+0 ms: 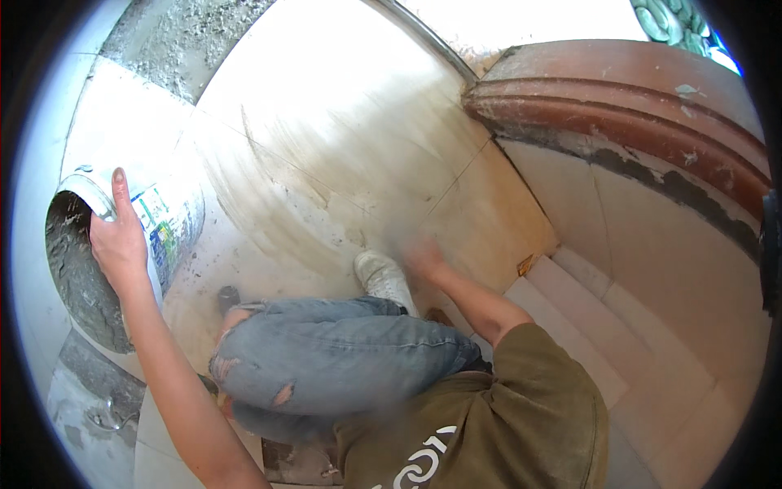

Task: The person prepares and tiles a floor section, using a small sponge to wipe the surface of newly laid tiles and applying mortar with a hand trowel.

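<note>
My left hand [124, 244] grips the rim of a white plastic bucket [175, 224] with a printed label. The thumb points up along the rim and the fingers reach over its edge. The bucket is tipped toward me, and grey mortar [75, 265] coats its inside and fills part of it. On the other side, my right hand [423, 254] is low over the tiled floor, just beyond my dusty white shoe [380, 275]. Motion smears its fingers, so whether it holds anything does not show.
Large pale floor tiles [326, 106] carry brownish smears. Rough grey mortar [175, 41] covers the floor at the far left. To the right runs a reddish-brown moulded ledge [611, 94] above a tiled face. Pale tile strips [578, 314] form step-like layers beside my right arm.
</note>
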`<state>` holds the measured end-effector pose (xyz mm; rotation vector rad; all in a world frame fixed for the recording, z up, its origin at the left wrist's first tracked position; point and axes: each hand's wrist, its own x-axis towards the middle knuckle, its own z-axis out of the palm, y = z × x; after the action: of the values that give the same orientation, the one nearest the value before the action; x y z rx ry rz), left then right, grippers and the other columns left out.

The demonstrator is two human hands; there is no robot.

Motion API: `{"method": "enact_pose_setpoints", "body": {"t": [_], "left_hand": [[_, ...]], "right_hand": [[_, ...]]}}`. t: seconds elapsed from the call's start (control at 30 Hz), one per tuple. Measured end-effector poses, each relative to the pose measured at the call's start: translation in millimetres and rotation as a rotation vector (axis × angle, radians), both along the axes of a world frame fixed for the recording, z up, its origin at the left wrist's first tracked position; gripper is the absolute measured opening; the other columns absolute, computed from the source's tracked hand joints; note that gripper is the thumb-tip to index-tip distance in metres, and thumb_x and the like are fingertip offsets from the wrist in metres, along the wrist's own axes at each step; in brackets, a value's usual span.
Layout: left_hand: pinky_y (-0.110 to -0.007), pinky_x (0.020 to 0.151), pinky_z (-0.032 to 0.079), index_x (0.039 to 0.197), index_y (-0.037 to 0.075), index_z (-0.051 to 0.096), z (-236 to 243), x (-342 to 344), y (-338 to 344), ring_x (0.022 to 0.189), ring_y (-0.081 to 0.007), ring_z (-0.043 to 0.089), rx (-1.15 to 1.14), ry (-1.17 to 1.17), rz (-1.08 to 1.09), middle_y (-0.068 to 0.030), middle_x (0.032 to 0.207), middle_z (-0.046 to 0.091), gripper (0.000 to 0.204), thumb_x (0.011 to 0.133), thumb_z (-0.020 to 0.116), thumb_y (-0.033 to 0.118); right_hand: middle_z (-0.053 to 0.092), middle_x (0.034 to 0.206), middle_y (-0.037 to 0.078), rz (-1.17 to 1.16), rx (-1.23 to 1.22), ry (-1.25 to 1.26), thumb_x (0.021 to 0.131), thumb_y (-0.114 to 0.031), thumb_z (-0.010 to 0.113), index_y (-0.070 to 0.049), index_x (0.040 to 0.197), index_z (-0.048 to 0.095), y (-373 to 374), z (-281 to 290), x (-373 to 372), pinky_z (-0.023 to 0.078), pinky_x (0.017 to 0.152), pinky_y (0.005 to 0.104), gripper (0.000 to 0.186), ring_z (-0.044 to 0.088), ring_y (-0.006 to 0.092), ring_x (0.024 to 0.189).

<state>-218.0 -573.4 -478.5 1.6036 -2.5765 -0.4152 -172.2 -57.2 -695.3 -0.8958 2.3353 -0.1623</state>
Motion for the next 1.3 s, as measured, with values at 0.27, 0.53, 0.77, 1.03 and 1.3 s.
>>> {"method": "enact_pose_setpoints", "body": {"t": [0.27,0.53,0.77,1.03,1.3], "left_hand": [[-0.040,0.096,0.040,0.122,0.001,0.056,-3.3,8.6,-1.1,0.113,-0.0350,0.054,-0.019,-0.019,-0.020,-0.0171,0.120,0.059,0.075,0.084,0.048,0.065],[-0.041,0.095,0.040,0.122,0.001,0.056,5.3,3.2,2.3,0.113,-0.0357,0.054,-0.011,0.025,-0.032,-0.0184,0.119,0.059,0.077,0.082,0.048,0.066],[-0.041,0.095,0.040,0.121,0.000,0.056,0.0,3.1,1.3,0.114,-0.0358,0.052,0.014,0.011,-0.045,-0.0187,0.120,0.059,0.082,0.080,0.047,0.071],[-0.048,0.098,0.037,0.123,0.006,0.056,-5.3,-4.8,3.4,0.115,-0.0373,0.052,-0.001,-0.060,0.004,-0.0186,0.120,0.058,0.084,0.079,0.041,0.075],[-0.045,0.097,0.038,0.122,0.004,0.056,0.3,14.3,-9.2,0.113,-0.0368,0.053,-0.057,-0.086,0.054,-0.0198,0.118,0.059,0.086,0.077,0.042,0.076]], "right_hand": [[0.058,0.098,0.019,-0.038,0.014,-0.199,0.082,-0.009,0.049,-0.007,0.124,0.050,-26.7,-1.6,-11.5,0.049,0.071,0.0453,0.042,0.059,0.0353,0.087],[0.056,0.103,0.021,-0.013,-0.111,-0.150,0.086,-0.011,0.048,-0.005,0.129,0.045,-6.4,-27.2,-10.9,0.048,0.072,0.0449,0.044,0.059,0.0381,0.085],[0.059,0.106,0.021,0.011,0.215,-0.249,0.085,-0.015,0.048,-0.004,0.119,0.050,-4.9,4.7,-14.9,0.047,0.077,0.0452,0.037,0.058,0.0347,0.096],[0.062,0.087,0.019,-0.082,0.080,-0.268,0.087,-0.015,0.045,-0.007,0.117,0.051,-17.2,-2.5,-32.6,0.049,0.071,0.0473,0.032,0.061,0.0369,0.084],[0.065,0.091,0.016,-0.436,-0.016,0.128,0.086,-0.023,0.051,-0.009,0.108,0.061,-31.2,54.5,-81.2,0.049,0.069,0.0452,0.028,0.062,0.0357,0.082]]}}
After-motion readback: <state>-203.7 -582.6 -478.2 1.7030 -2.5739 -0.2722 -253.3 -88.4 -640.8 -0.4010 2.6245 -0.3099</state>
